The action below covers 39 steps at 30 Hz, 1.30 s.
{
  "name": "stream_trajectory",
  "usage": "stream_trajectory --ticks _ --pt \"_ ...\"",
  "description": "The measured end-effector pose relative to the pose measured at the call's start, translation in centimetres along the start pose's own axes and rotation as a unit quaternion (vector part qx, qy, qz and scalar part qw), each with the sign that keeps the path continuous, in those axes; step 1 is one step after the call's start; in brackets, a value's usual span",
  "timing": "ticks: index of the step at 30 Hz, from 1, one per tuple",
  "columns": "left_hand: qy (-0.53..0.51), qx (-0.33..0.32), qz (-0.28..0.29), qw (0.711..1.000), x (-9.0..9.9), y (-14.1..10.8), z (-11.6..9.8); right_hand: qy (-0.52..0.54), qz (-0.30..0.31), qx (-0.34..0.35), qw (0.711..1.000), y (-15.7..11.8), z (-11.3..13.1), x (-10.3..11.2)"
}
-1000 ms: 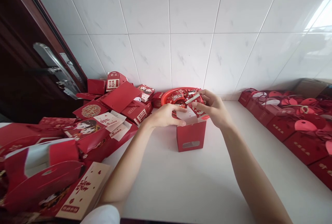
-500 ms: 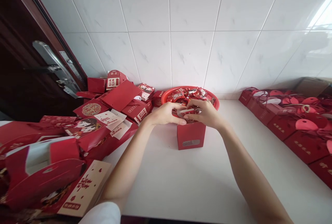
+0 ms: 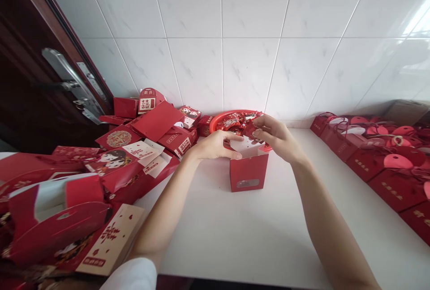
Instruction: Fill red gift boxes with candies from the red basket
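Left hand [image 3: 214, 146] holds the open red box [image 3: 247, 171] by its upper-left edge, centre frame; right hand [image 3: 274, 137] curls narrowly beside it, grip unclear to me. Best brace it steadily.

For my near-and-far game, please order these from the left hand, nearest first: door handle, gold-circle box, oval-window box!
1. Oval-window box: touching the left hand.
2. Gold-circle box: off to the left.
3. Door handle: farther left, behind.
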<state>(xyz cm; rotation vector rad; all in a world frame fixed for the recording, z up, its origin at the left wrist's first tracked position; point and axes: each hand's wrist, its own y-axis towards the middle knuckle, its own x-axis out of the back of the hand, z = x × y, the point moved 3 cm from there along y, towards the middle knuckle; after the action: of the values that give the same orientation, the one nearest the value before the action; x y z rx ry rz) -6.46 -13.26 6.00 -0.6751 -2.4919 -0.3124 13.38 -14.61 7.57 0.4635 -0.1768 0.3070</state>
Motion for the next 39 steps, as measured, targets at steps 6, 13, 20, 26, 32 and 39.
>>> stream_trajectory --ticks 6,13,20,26,32,39 --pt "0.002 -0.023 0.016 1.0 -0.1 0.1 -0.1 -0.067 0.052 0.021 0.996 -0.1 -0.2 -0.1" --pt "0.003 -0.042 0.002 0.999 -0.1 0.2 0.2 -0.142 0.128 0.02 0.981 -0.1 -0.7 -0.4" --pt "0.0 -0.039 0.011 0.999 -0.1 0.2 0.0 -0.208 0.134 0.0 0.969 -0.5 -0.6 -0.4" --pt "0.006 -0.04 0.012 0.999 0.0 0.2 0.1 -0.247 0.226 0.007 0.942 -0.5 -0.9 -1.7" --pt "-0.01 -0.036 0.02 0.999 -0.2 0.4 0.4 -0.318 0.358 -0.031 0.878 1.2 0.1 -2.4" --pt "-0.01 -0.062 0.06 0.996 -0.6 0.1 -0.3 -0.296 0.484 -0.227 0.791 2.6 0.9 -3.7"
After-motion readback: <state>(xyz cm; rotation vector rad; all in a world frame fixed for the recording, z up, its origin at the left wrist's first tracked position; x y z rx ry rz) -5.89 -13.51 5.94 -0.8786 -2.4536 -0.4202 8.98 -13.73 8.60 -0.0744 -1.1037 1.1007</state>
